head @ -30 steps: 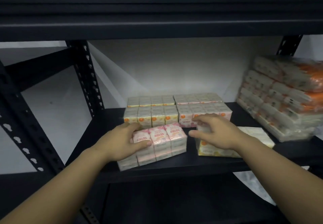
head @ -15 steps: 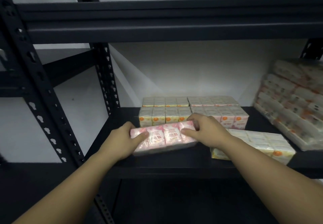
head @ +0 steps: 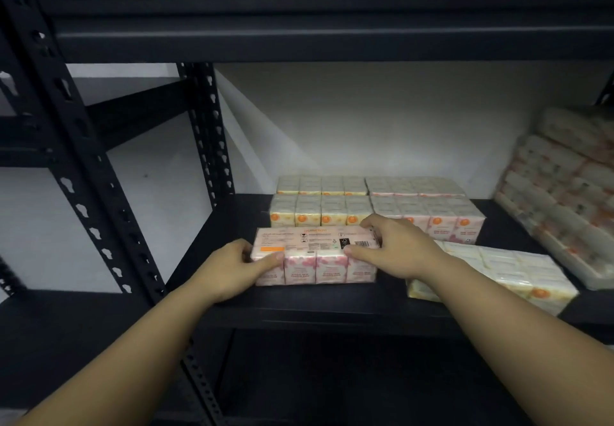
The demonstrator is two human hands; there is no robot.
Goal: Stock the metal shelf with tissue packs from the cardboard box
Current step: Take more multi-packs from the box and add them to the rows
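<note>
Pink tissue pack (head: 315, 256) sat on metal shelf (head: 299, 306), gripped at its ends between left hand (head: 232, 269) and right hand (head: 395, 253).

The scene is dimly lit; the white wall (head: 382, 120) is softly brightened, while packs at the right edge (head: 564, 193) are blurred and distorted.

pink tissue pack (head: 315, 253) label w/ barcode, txt illegible
</note>
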